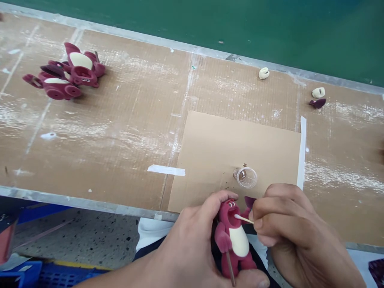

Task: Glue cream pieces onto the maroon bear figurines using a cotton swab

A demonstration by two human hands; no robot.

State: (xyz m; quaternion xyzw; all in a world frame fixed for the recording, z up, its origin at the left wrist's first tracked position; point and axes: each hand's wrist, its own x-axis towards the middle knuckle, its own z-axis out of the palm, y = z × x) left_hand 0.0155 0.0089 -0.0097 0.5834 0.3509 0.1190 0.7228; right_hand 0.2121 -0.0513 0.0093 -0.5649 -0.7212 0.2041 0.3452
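Observation:
My left hand (192, 240) is wrapped round a magenta bear figurine (239, 242) with a cream belly, an open mouth and a brown stick at its side. The thumb and fingers grip it at the head and the legs. Pinched in my right hand (288, 220) is a cotton swab (245, 219), its white tip at the bear's open mouth. A dark purple piece (250, 201) shows beside the bear's head, close to my right fingers; what holds it is hidden. Just beyond the bear, a small transparent plastic cup (247, 178) stands on a cardboard sheet (228, 136).
More magenta bear figures (81, 62) lie on the cardboard-covered bench at the far left. Cream parts (264, 73) and a dark purple part (318, 103) sit near the back edge at right. White tape (166, 170) holds the sheet. A blue crate (66, 275) is below left.

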